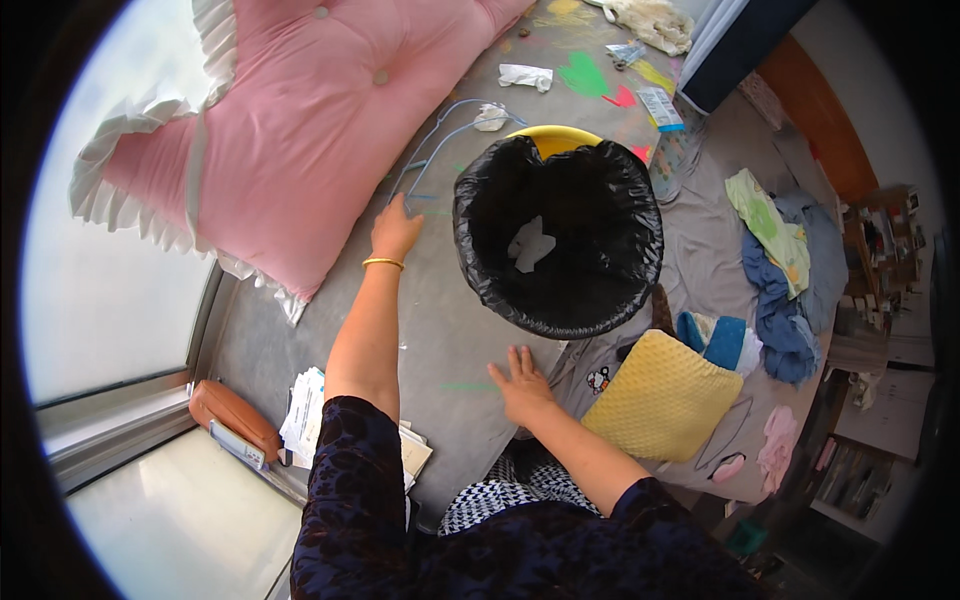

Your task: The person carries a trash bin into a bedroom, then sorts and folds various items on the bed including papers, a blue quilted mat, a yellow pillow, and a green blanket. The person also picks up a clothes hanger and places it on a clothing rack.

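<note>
My left hand (395, 231), with a gold-coloured bangle at the wrist, reaches forward beside a large pink cushion (300, 120). Its fingers pinch the near end of a thin blue cord (439, 142), which loops away over the grey surface (435, 315). To the right of that hand stands a yellow bin (559, 137) lined with a black plastic bag (592, 300). Crumpled white paper (532, 244) lies inside the bag. My right hand (523, 388) rests on the grey surface just below the bin, fingers spread and holding nothing.
White paper scraps (525, 76), a crumpled tissue (491, 117) and a small packet (660, 109) lie beyond the bin. On the right are a yellow textured pillow (664, 397) and heaped clothes (780, 277). Papers (306, 416) and an orange-brown case (236, 420) sit near the window.
</note>
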The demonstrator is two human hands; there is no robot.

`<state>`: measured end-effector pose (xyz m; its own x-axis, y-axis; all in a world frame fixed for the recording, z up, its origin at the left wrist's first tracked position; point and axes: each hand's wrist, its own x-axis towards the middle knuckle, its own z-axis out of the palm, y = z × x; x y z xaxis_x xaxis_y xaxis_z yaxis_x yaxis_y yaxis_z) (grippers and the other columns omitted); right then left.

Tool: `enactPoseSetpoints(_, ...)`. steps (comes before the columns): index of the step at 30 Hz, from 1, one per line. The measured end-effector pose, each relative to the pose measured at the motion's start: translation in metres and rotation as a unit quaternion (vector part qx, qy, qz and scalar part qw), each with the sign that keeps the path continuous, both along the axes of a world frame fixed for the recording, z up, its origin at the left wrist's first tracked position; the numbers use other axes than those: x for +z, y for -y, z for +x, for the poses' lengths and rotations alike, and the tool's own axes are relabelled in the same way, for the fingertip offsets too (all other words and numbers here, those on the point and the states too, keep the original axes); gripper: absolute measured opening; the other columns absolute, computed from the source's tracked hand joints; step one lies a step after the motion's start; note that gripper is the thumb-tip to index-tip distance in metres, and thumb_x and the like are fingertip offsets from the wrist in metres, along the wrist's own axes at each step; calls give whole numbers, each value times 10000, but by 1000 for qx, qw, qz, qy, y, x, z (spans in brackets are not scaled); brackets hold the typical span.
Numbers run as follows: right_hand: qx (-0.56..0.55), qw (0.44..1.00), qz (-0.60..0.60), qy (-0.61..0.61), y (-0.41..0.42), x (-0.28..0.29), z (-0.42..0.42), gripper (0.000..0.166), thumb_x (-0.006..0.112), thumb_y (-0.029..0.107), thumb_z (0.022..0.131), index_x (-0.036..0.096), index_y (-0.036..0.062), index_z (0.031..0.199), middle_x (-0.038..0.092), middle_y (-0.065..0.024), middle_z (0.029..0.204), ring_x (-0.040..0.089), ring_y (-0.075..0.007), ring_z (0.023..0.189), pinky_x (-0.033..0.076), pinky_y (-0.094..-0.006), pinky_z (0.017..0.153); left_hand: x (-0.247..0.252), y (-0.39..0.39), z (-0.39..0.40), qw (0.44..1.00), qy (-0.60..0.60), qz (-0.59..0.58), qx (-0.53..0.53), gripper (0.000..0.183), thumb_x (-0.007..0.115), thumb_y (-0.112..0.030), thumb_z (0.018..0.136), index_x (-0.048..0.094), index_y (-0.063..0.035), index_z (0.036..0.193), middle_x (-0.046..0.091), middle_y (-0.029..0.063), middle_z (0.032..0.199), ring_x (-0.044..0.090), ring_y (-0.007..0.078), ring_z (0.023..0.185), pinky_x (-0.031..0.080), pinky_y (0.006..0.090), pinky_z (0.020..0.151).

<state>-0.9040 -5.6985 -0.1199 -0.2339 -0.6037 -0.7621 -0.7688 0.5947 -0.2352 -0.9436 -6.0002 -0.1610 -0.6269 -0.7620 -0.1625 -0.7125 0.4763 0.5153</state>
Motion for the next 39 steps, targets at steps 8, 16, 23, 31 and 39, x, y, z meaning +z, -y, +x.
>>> enactPoseSetpoints(8, -5, 998, -46, -30, -19, -17, 2, 643, 473, 55, 725, 256, 192, 1314, 67, -212, 1377, 66, -397, 1266, 242, -390, 983, -11, -32, 6, 994, -7, -68, -82, 236, 623, -241, 689, 546, -45, 796, 538, 134, 875, 487, 313, 889, 404, 399, 748)
enactPoseSetpoints(16, -8, 1000, -3, 24, -8, -7, -9, 450, 416, 111, 794, 395, 158, 1241, 116, -145, 1389, 104, -339, 1275, 258, -379, 973, 102, -14, 21, 946, -266, -173, -63, 180, 633, -139, 696, 504, -13, 704, 503, 115, 708, 464, 261, 701, 371, 346, 640)
enactPoseSetpoints(23, -370, 755, -391, 375, -80, 86, -30, 358, 439, 230, 840, 466, 64, 1156, 438, -126, 1173, 434, -237, 1059, 374, -332, 868, 212, -100, 87, 934, -293, -61, -195, 156, 623, -35, 684, 489, -12, 760, 446, 81, 704, 433, 232, 673, 369, 305, 630)
enactPoseSetpoints(31, -589, 325, -739, 28, -238, 214, -97, 466, 404, 335, 879, 369, -5, 1196, 450, -161, 1165, 466, -241, 1050, 398, -353, 855, 189, -272, 109, 900, -170, 4, -400, 255, 680, -61, 628, 487, -16, 788, 493, 100, 741, 469, 264, 723, 380, 346, 661)
enactPoseSetpoints(39, -521, 412, -703, 254, -287, 162, -1, 550, 469, 210, 863, 191, 27, 1301, 409, -191, 1218, 404, -231, 1139, 278, -358, 973, 156, -461, 99, 864, -215, 108, -442, 235, 654, -69, 662, 513, -4, 838, 515, 125, 784, 487, 298, 755, 399, 363, 663)
